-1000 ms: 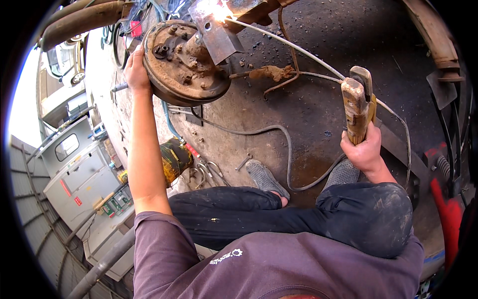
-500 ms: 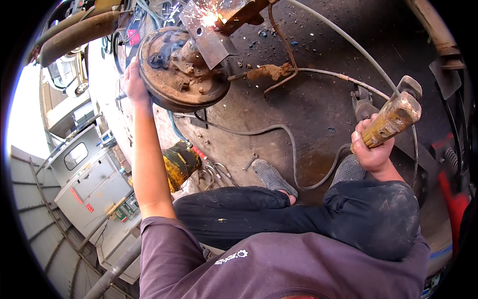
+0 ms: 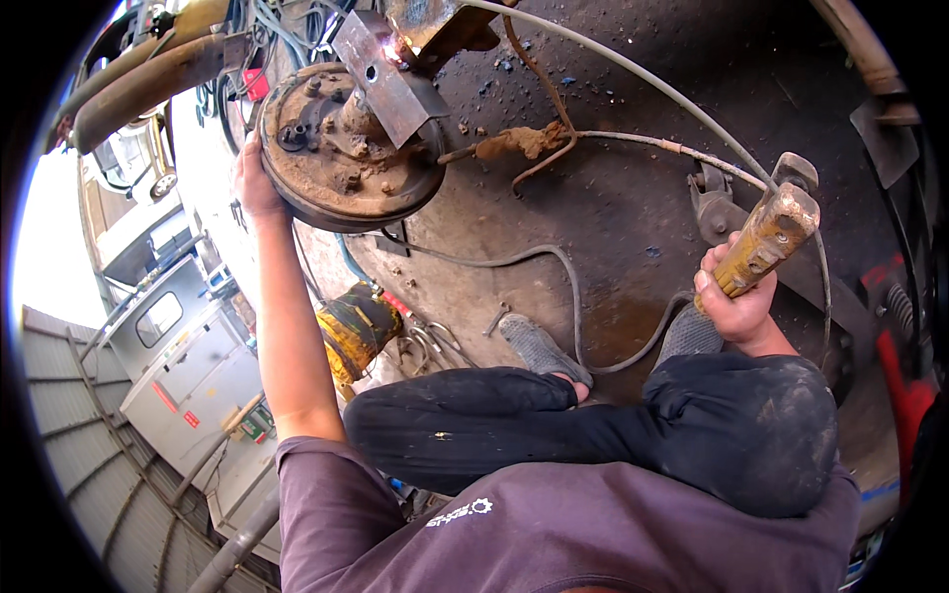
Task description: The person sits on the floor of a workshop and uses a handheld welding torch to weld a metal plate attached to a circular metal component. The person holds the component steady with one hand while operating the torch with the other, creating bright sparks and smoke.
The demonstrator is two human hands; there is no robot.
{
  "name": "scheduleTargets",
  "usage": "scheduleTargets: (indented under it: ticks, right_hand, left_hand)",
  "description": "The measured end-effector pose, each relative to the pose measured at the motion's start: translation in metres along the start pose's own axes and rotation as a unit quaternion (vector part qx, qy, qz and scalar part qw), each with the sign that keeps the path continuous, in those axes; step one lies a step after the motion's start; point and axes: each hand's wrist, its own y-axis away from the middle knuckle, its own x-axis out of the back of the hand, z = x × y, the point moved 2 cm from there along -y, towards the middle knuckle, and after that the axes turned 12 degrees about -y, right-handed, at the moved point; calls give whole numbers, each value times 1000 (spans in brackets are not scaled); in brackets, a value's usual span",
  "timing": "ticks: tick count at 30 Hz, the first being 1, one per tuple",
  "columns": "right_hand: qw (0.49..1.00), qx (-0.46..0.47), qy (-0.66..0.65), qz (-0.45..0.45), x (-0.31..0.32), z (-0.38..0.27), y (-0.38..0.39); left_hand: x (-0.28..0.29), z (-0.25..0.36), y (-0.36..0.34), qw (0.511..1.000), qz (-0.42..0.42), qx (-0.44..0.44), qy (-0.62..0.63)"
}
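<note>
A rusty brake drum stands at the upper left, its bolted backing face toward me. My left hand holds its left rim; the fingertips are partly hidden along the edge. A bare steel plate with a hole sits against the drum's hub, joined to a rusty beam. A small bright glow shows where plate and beam meet. On the right, my right hand is closed around a worn yellow hammer with battered metal ends, held upward above my knee.
A grey cable winds across the floor by my shoes. A yellow and black cylinder lies beside my left forearm. Rusty pipe hangs right of the drum. A grey cabinet stands left, and a red part is at far right.
The bright sparks at the joint have dwindled to a small glow. Drum, plate and my left hand appear slightly further left; my right hand still holds the hammer.
</note>
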Motion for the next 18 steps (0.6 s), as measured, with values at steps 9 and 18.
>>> scheduleTargets:
  ticks: [9,18]
  right_hand:
    - [992,-2,-100,75,11,3,9]
    - [995,15,-92,22,21,15,2]
  left_hand:
    - [-20,5,65,997,43,-50,52]
    - [-18,9,14,999,25,0,34]
